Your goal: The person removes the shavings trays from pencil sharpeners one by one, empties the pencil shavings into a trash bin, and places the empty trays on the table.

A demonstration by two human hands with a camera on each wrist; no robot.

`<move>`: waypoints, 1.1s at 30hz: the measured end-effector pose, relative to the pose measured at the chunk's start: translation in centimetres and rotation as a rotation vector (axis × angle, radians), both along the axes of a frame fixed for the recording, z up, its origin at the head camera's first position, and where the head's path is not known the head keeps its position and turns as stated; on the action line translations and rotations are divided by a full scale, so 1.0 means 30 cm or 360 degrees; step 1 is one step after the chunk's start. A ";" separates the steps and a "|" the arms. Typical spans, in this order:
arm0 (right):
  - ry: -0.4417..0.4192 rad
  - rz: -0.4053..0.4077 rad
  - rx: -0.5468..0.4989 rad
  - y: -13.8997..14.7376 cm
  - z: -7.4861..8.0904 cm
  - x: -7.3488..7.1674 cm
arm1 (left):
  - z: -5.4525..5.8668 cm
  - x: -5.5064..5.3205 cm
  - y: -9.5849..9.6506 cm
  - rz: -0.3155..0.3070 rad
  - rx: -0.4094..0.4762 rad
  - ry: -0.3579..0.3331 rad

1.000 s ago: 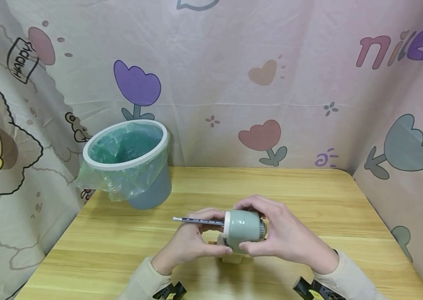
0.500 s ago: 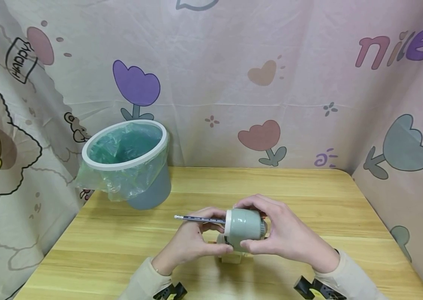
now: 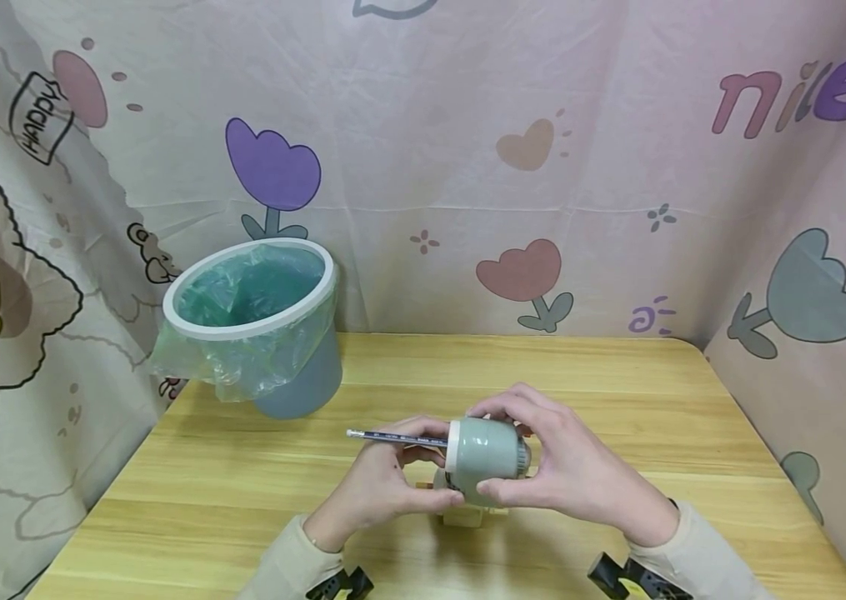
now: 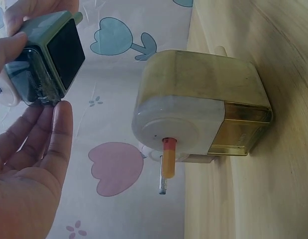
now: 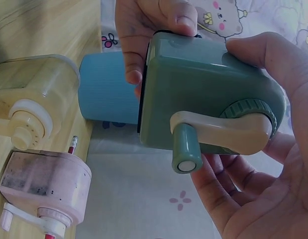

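A grey-green crank pencil sharpener (image 3: pixel 488 454) is held on its side above the table, between both hands. My right hand (image 3: pixel 573 467) grips its body, thumb and fingers on opposite sides, near the crank (image 5: pixel 218 132). My left hand (image 3: pixel 385 483) holds the other end, around the white front, with fingertips by the see-through drawer (image 4: pixel 32 82) in the left wrist view. A dark pencil (image 3: pixel 400 439) sticks out of that front, its eraser end pointing left. The sharpener's black base (image 4: pixel 66 57) shows in the left wrist view. The pencil's inserted end is hidden.
Below the hands, a yellowish sharpener (image 4: pixel 193 84) stands on the table with an orange pencil stub (image 4: pixel 168 158) in front. Beside it is a pink sharpener (image 5: pixel 44 179). A blue-grey bin (image 3: pixel 298 375) with a green bag stands back left. Printed cloth surrounds the wooden table (image 3: pixel 580 375).
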State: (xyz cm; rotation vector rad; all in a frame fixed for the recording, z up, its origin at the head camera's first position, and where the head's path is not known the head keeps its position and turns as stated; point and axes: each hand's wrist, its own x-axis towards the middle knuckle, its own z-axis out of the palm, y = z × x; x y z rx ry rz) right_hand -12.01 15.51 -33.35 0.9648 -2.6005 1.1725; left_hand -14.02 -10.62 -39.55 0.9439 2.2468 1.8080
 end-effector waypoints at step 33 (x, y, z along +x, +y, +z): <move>0.0097 -0.0043 0.0033 -0.008 0.010 0.009 | -0.008 0.002 -0.003 0.0014 0.0009 0.0057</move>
